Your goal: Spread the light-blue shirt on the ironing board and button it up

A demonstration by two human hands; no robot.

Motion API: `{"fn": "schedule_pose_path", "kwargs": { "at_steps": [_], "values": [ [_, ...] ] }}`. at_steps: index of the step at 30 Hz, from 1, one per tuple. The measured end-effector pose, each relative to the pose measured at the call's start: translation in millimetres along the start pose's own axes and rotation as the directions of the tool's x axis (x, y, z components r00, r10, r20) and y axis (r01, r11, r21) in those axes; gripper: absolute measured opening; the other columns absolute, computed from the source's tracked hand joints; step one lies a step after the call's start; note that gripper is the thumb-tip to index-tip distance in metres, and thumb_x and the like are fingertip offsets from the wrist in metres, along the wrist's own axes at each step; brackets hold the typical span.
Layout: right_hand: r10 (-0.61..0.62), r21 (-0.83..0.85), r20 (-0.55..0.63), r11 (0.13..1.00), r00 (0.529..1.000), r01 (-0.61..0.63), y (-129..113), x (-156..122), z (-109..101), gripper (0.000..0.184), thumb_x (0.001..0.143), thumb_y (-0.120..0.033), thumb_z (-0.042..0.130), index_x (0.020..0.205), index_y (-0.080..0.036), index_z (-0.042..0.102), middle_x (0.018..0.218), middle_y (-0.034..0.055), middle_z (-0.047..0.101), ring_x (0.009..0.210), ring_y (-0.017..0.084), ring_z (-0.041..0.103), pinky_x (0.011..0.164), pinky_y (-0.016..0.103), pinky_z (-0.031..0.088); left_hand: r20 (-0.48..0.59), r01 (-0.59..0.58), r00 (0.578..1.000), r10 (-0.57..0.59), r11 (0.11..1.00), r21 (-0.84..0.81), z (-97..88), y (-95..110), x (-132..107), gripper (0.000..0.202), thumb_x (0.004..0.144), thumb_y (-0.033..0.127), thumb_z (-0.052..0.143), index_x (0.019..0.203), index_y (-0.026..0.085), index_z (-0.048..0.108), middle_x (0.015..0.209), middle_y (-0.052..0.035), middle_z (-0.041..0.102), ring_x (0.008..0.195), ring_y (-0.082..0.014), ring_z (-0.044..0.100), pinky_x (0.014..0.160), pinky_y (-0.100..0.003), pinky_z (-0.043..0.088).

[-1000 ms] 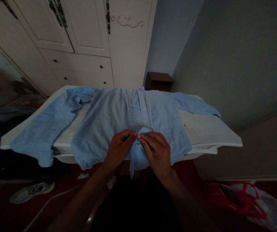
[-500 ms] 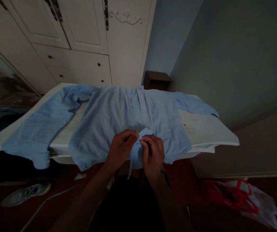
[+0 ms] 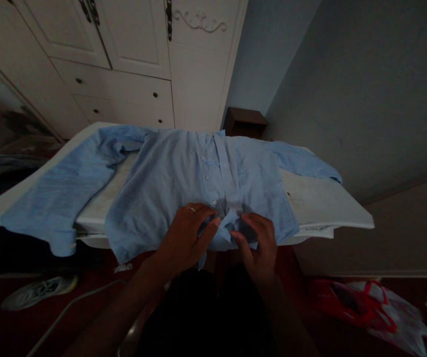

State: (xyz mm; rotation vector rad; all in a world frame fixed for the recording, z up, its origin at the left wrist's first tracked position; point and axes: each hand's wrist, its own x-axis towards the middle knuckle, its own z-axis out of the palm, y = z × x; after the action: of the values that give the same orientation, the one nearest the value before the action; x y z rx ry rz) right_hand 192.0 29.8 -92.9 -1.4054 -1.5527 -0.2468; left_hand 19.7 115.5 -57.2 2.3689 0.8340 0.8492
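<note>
Light-blue button-up shirt (image 3: 164, 178) spread on white tabletop (image 3: 321, 201); buttonhole placket (image 3: 231, 186) runs lengthwise away from body, its near end between hands. Left hand (image 3: 188, 232): fingertips nearly together (grip unclear). Right hand (image 3: 260, 243): thumb, forefinger parted, nothing visibly pinched.

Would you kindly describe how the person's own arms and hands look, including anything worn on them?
Both forearms are bare, with no sleeves or gloves showing. The left hand wears a slim, pale ring; I can make out none on the right hand.
</note>
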Motion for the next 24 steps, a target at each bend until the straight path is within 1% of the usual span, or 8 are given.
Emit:
{"fn": "schedule_pose_path", "kwargs": {
  "at_steps": [5, 9, 12, 15, 18, 21, 23, 24],
  "values": [
    [0.058, -0.164, 0.232, 0.986, 0.971, -0.02, 28.6, 17.2, -25.9, 0.054, 0.09, -0.046, 0.058, 0.138, -0.024, 0.044, 0.13, 0.012, 0.056, 0.122, 0.027, 0.05, 0.101, 0.048, 0.041, 0.076, -0.116, 0.992, 0.097, 0.939, 0.323, -18.4, -14.9, -13.7, 0.034, 0.096, 0.037, 0.044, 0.115, 0.015, 0.063, 0.125, -0.0118, 0.059, 0.118, -0.0252, 0.053, 0.1, -0.045, 0.042],
    [0.053, -0.239, 0.46, 0.969, 0.886, 0.066, 46.0, 22.7, -33.0, 0.068, 0.092, -0.055, 0.049, 0.148, -0.022, 0.031, 0.142, 0.0161, 0.046, 0.133, 0.031, 0.042, 0.105, 0.053, 0.036, 0.156, -0.171, 0.982, 0.111, 0.873, 0.456, -21.5, -18.5, -23.4, 0.042, 0.097, 0.042, 0.041, 0.125, 0.016, 0.059, 0.139, -0.0135, 0.051, 0.133, -0.0271, 0.042, 0.11, -0.048, 0.034],
    [0.016, -0.272, 0.576, 0.947, 0.817, 0.173, 52.4, 20.7, -37.5, 0.08, 0.087, -0.059, 0.055, 0.15, -0.02, 0.026, 0.15, 0.0173, 0.036, 0.139, 0.033, 0.033, 0.108, 0.056, 0.032, 0.142, -0.165, 0.984, 0.106, 0.841, 0.515, -22.2, -18.9, -31.8, 0.053, 0.096, 0.05, 0.041, 0.131, 0.014, 0.055, 0.146, -0.0156, 0.043, 0.139, -0.029, 0.034, 0.114, -0.051, 0.027],
    [-0.073, -0.239, 0.65, 0.925, 0.756, 0.295, 61.8, 18.8, -44.1, 0.078, 0.087, -0.048, 0.061, 0.15, -0.018, 0.027, 0.153, 0.0171, 0.03, 0.141, 0.031, 0.029, 0.111, 0.055, 0.03, 0.102, -0.124, 0.992, 0.081, 0.827, 0.549, -26.3, -25.5, -38.1, 0.057, 0.096, 0.052, 0.036, 0.134, 0.012, 0.052, 0.148, -0.0158, 0.04, 0.141, -0.029, 0.031, 0.115, -0.052, 0.025],
    [-0.166, -0.195, 0.6, 0.918, 0.783, 0.345, 71.3, 19.5, -55.0, 0.058, 0.092, -0.027, 0.056, 0.146, -0.02, 0.037, 0.147, 0.0148, 0.042, 0.136, 0.026, 0.039, 0.109, 0.048, 0.038, 0.09, -0.085, 0.995, 0.041, 0.814, 0.575, -31.6, -38.4, -39.7, 0.058, 0.098, 0.051, 0.03, 0.137, 0.014, 0.049, 0.148, -0.0147, 0.04, 0.14, -0.0287, 0.033, 0.115, -0.053, 0.025],
    [-0.214, -0.135, 0.531, 0.934, 0.82, 0.331, 63.1, 15.7, -69.8, 0.044, 0.093, -0.025, 0.056, 0.136, -0.021, 0.05, 0.137, 0.013, 0.052, 0.128, 0.025, 0.048, 0.105, 0.046, 0.044, 0.109, -0.082, 0.994, 0.022, 0.806, 0.587, -34.3, -48.1, -37.9, 0.057, 0.099, 0.05, 0.028, 0.14, 0.016, 0.047, 0.149, -0.0133, 0.039, 0.14, -0.0275, 0.034, 0.114, -0.052, 0.024],
    [-0.156, -0.079, 0.482, 0.972, 0.862, 0.22, 43.9, 4.4, -76.4, 0.035, 0.089, -0.032, 0.062, 0.123, -0.021, 0.061, 0.127, 0.0126, 0.06, 0.119, 0.027, 0.055, 0.099, 0.047, 0.047, 0.11, -0.076, 0.994, 0.013, 0.808, 0.584, -35.1, -49.8, -35.5, 0.055, 0.099, 0.049, 0.028, 0.14, 0.017, 0.047, 0.149, -0.0126, 0.039, 0.139, -0.0268, 0.034, 0.114, -0.051, 0.024],
    [-0.069, -0.033, 0.48, 0.995, 0.874, 0.097, 31.9, -4.2, -76.5, 0.029, 0.087, -0.035, 0.064, 0.113, -0.021, 0.065, 0.115, 0.0111, 0.064, 0.11, 0.025, 0.059, 0.093, 0.044, 0.05, 0.106, -0.068, 0.994, 0.008, 0.812, 0.58, -35.6, -49.6, -33.8, 0.054, 0.099, 0.048, 0.028, 0.139, 0.017, 0.048, 0.148, -0.0123, 0.04, 0.139, -0.0265, 0.035, 0.113, -0.051, 0.026]
  ]
}}
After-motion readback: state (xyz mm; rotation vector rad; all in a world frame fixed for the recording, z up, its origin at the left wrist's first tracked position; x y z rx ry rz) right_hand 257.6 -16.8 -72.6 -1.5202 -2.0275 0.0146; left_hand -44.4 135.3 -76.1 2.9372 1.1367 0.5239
